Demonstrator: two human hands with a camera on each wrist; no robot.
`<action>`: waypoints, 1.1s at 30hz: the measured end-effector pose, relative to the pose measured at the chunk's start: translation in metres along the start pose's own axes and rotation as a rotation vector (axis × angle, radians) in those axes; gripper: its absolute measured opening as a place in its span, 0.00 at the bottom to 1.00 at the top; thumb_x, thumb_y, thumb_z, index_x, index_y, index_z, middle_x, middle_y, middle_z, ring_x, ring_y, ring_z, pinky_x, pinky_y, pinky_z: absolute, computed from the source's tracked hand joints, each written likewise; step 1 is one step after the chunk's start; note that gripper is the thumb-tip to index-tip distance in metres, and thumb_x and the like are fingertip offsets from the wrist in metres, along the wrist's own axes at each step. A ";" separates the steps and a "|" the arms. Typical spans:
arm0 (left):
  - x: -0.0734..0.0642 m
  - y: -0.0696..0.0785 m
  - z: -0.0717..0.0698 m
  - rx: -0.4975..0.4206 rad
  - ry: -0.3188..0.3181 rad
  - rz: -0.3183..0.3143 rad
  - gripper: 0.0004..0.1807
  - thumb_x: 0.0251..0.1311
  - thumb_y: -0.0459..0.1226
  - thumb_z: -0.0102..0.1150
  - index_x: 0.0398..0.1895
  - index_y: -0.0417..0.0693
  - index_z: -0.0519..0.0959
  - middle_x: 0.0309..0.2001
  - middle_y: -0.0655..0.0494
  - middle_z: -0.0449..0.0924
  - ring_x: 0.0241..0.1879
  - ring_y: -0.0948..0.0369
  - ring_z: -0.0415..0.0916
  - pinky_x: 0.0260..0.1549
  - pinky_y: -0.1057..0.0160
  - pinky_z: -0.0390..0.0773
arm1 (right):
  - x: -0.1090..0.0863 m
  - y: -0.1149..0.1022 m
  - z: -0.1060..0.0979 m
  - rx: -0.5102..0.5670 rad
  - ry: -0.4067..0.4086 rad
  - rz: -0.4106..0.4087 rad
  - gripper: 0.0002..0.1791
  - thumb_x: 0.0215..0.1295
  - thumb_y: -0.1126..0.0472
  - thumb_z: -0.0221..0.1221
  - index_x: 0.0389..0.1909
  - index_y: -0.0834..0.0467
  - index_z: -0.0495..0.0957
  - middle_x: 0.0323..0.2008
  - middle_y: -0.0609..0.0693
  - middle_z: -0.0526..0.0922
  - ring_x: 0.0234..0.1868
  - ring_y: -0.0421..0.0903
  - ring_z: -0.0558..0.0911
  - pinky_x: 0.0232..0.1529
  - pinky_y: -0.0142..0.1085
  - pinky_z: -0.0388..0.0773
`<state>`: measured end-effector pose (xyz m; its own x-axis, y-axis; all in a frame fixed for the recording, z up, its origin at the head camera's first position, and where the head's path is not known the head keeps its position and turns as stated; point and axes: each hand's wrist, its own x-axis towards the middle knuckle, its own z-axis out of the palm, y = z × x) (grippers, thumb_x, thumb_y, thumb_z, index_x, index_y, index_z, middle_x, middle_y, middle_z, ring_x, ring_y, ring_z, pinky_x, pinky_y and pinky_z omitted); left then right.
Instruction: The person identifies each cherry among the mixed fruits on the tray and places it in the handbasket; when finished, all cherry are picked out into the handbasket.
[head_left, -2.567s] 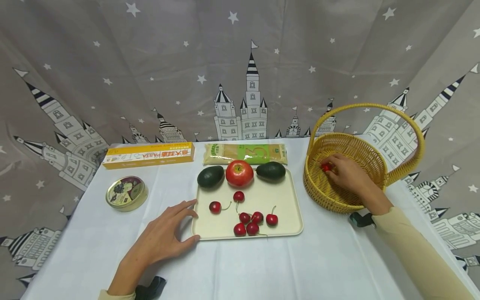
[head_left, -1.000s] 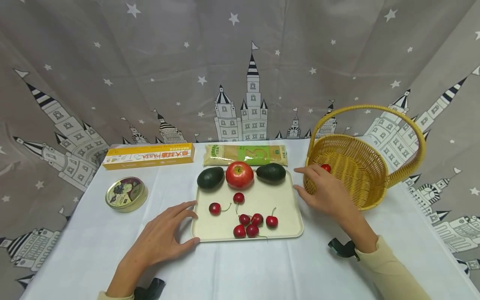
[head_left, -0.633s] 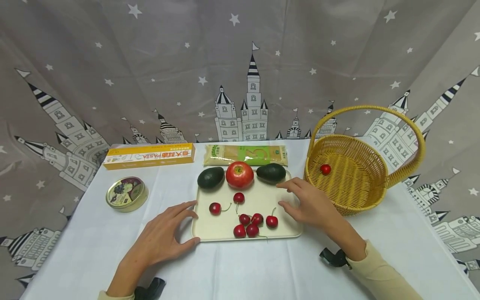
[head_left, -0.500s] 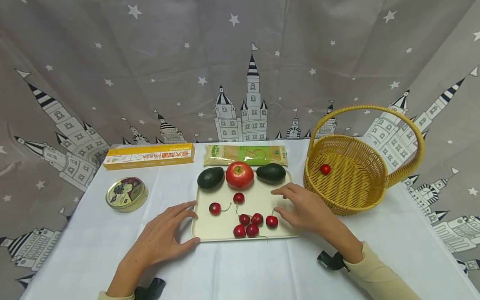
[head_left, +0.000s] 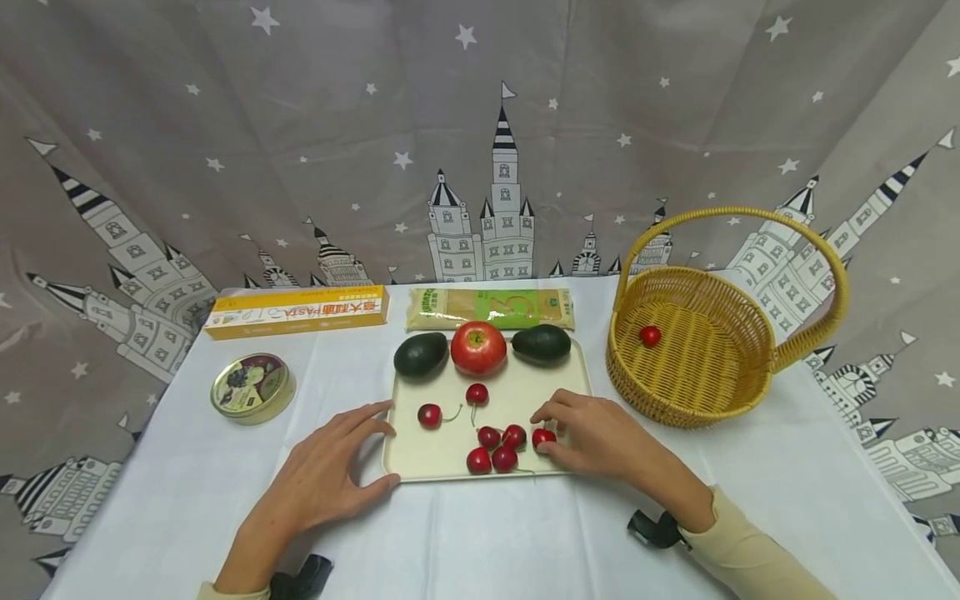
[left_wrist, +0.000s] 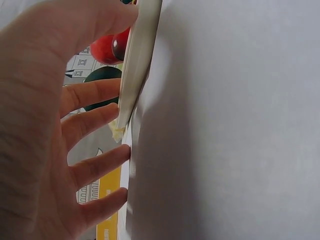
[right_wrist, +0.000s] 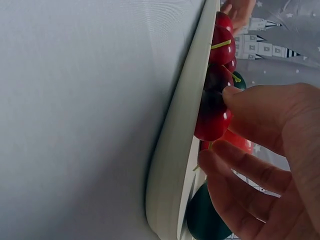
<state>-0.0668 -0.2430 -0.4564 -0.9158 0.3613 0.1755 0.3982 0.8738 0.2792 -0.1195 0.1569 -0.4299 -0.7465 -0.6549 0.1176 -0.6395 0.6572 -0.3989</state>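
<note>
My right hand (head_left: 600, 437) has its thumb and fingers curled round a dark red cherry (head_left: 542, 437) at the right of a cream tray (head_left: 442, 461). In the right wrist view the thumb tip lies against that cherry (right_wrist: 212, 122), with fingertips at its other side. My left hand (head_left: 326, 467) lies spread at the tray's left edge, thumb and fingertips at the rim. Several more cherries (head_left: 505, 458) are on the tray, with a red tomato-like fruit (head_left: 478, 348) and two avocados (head_left: 422, 355) (head_left: 542, 344) along its back.
A yellow wicker basket (head_left: 618, 371) with an upright handle stands to the right, one red cherry (head_left: 650, 336) inside. Behind the tray lies a noodle packet (head_left: 491, 308). A pasta box (head_left: 297, 312) and a round tin (head_left: 253, 388) are at left.
My right hand let go of the red cherry inside the basket, came out leftward over the tray, and closed round the rightmost cherry. The left hand stayed in place.
</note>
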 end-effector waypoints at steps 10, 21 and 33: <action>-0.002 0.000 0.000 -0.011 0.011 0.004 0.30 0.51 0.60 0.80 0.54 0.61 0.83 0.76 0.59 0.74 0.71 0.50 0.75 0.62 0.42 0.82 | 0.001 -0.003 0.001 0.059 -0.051 0.002 0.13 0.64 0.59 0.75 0.48 0.53 0.89 0.45 0.45 0.84 0.36 0.37 0.82 0.40 0.31 0.84; -0.001 0.000 0.000 -0.011 0.000 -0.005 0.30 0.52 0.60 0.79 0.55 0.61 0.83 0.76 0.58 0.73 0.71 0.50 0.75 0.62 0.42 0.82 | -0.002 -0.006 0.001 0.061 -0.068 0.005 0.15 0.63 0.62 0.75 0.50 0.53 0.88 0.44 0.46 0.80 0.34 0.37 0.78 0.36 0.28 0.81; -0.001 0.000 -0.001 -0.016 -0.005 0.000 0.30 0.53 0.61 0.78 0.55 0.61 0.83 0.76 0.59 0.73 0.72 0.50 0.74 0.62 0.42 0.82 | -0.007 0.005 -0.028 -0.007 0.133 -0.048 0.17 0.61 0.64 0.76 0.50 0.51 0.87 0.45 0.43 0.82 0.37 0.43 0.84 0.35 0.30 0.83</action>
<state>-0.0653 -0.2433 -0.4560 -0.9160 0.3632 0.1705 0.3991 0.8683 0.2946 -0.1220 0.1751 -0.4073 -0.7327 -0.6306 0.2559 -0.6757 0.6295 -0.3837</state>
